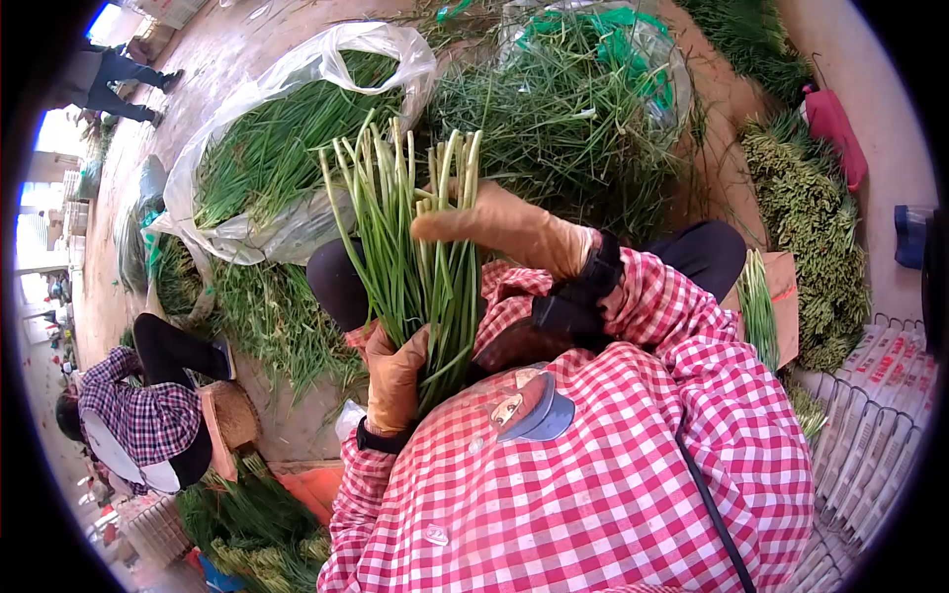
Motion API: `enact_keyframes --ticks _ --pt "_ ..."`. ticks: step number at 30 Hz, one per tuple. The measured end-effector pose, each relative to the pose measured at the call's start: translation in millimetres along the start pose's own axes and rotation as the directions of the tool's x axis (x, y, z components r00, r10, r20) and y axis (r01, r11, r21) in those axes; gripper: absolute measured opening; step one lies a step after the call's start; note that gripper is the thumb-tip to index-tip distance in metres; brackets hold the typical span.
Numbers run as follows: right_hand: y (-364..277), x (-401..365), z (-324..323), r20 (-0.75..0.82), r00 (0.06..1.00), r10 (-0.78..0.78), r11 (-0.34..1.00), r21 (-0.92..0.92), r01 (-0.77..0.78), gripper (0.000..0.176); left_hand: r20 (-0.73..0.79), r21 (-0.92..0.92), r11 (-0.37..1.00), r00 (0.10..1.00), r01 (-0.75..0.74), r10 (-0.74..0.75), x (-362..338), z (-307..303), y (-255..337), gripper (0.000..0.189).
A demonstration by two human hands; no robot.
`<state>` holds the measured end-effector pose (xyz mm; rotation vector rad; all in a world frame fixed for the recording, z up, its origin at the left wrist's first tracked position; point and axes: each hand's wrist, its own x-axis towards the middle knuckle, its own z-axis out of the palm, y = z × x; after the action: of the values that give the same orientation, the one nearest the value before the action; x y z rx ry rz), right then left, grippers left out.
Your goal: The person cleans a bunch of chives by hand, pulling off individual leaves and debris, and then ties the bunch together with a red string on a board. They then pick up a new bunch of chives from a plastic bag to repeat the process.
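A bunch of long green stalks (395, 232) with pale cut ends stands upright before my chest, the pale ends pointing away from me. My left hand (395, 376), in a tan glove, is wrapped round the lower green part. Near the top, my right hand (504, 225), gloved too, lies across the right side of the bunch with its thumb over the stalks; its other fingers are mostly hidden behind them. The clear plastic bag (232, 119) beyond the bunch holds more green stalks.
A tangled heap of green stalks (554, 128) lies ahead. Tied bundles (806, 227) line the right side, near metal racks (865, 435). At the left sits a person in a checked shirt (138, 415); another person (114, 79) stands farther off. A cardboard piece (781, 296) lies at right.
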<state>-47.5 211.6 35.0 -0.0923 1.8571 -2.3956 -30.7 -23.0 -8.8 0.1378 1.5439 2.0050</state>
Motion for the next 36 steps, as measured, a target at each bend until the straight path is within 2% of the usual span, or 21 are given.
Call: enact_keyframes --ticks 2,5,6,9,10,14,16,17,18,21,22,24,25,26,27,29,30,33,34,35,36 --pt "-1 -3 3 -0.033 0.998 0.051 0.991 0.124 -0.047 0.048 0.035 0.057 0.998 0.999 -0.007 0.005 2 0 2 0.032" --pt "7 -7 1 -0.055 0.995 0.081 0.959 0.276 -0.063 0.043 -0.042 -0.285 0.946 0.983 0.158 -0.177 2 10 10 0.034" --pt "9 -9 0 -0.047 0.995 0.087 0.941 0.332 -0.067 0.042 -0.024 -0.33 0.927 0.98 0.177 -0.195 4 6 8 0.036" --pt "20 -13 -4 -0.015 0.998 0.062 0.96 0.273 -0.056 0.041 -0.038 -0.427 0.888 0.978 0.17 -0.205 6 -7 -1 0.035" --pt "22 -14 -2 0.0 0.996 0.094 0.972 0.219 -0.091 0.04 -0.02 -0.334 0.926 0.981 0.177 -0.195 5 4 12 0.036" --pt "20 -16 9 -0.068 0.993 0.101 0.986 0.143 -0.091 0.041 -0.065 0.078 0.997 0.997 -0.028 0.033 11 -21 -21 0.041" --pt "29 -18 12 -0.204 0.974 0.101 0.972 0.231 -0.053 0.04 -0.077 -0.221 0.973 0.994 0.061 -0.079 14 -27 -26 0.041" --pt "32 -19 14 -0.267 0.959 0.099 0.964 0.265 -0.026 0.039 0.016 -0.336 0.938 0.996 0.089 -0.088 9 -5 -4 0.042" --pt "31 -18 14 -0.293 0.949 0.113 0.943 0.333 -0.009 0.039 0.108 -0.439 0.888 0.989 0.135 -0.097 4 17 18 0.042" --pt "19 -18 5 -0.032 0.979 0.202 0.604 0.791 -0.099 0.039 0.146 -0.227 0.973 0.989 0.041 -0.008 9 -10 -12 0.046" --pt "14 -15 10 -0.078 0.977 0.201 0.599 0.799 -0.06 0.039 0.191 -0.174 0.985 0.981 -0.003 0.037 11 -28 -31 0.047" --pt "5 -14 13 -0.065 0.98 0.189 0.64 0.765 -0.072 0.036 0.277 -0.293 0.936 0.954 0.195 -0.113 8 -29 -43 0.047" --pt "1 -11 14 -0.058 0.982 0.181 0.663 0.745 -0.078 0.035 0.344 -0.238 0.954 0.934 0.183 -0.093 9 -17 -33 0.051" --pt "1 -5 19 -0.167 0.972 0.167 0.684 0.729 0.008 0.034 0.409 -0.185 0.969 0.91 0.162 -0.074 9 -5 -24 0.054" --pt "1 3 20 -0.241 0.963 0.121 0.78 0.623 0.058 0.035 0.472 -0.136 0.982 0.88 0.133 -0.053 10 7 -14 0.057" --pt "11 18 18 -0.358 0.934 0.011 0.918 0.374 0.133 0.036 0.633 -0.18 0.957 0.771 0.226 -0.063 17 19 -1 0.062" --pt "22 26 12 -0.396 0.899 -0.188 0.976 0.03 0.217 0.042 0.513 -0.114 0.962 0.844 0.249 -0.158 13 24 5 0.069" --pt "37 28 1 -0.375 0.842 -0.387 0.91 -0.299 0.285 0.05 0.437 -0.206 0.938 0.884 0.278 -0.166 19 14 2 0.062" --pt "32 20 6 -0.295 0.933 -0.207 0.977 -0.023 0.21 0.058 0.404 -0.243 0.929 0.9 0.28 -0.165 18 15 10 0.053" --pt "30 8 8 -0.141 0.989 -0.036 0.989 0.137 0.056 0.061 0.348 -0.221 0.945 0.925 0.241 -0.154 20 17 16 0.049" --pt "28 -5 9 0.036 0.992 0.118 0.956 0.267 -0.123 0.064 0.293 -0.195 0.959 0.945 0.206 -0.144 25 20 21 0.045"
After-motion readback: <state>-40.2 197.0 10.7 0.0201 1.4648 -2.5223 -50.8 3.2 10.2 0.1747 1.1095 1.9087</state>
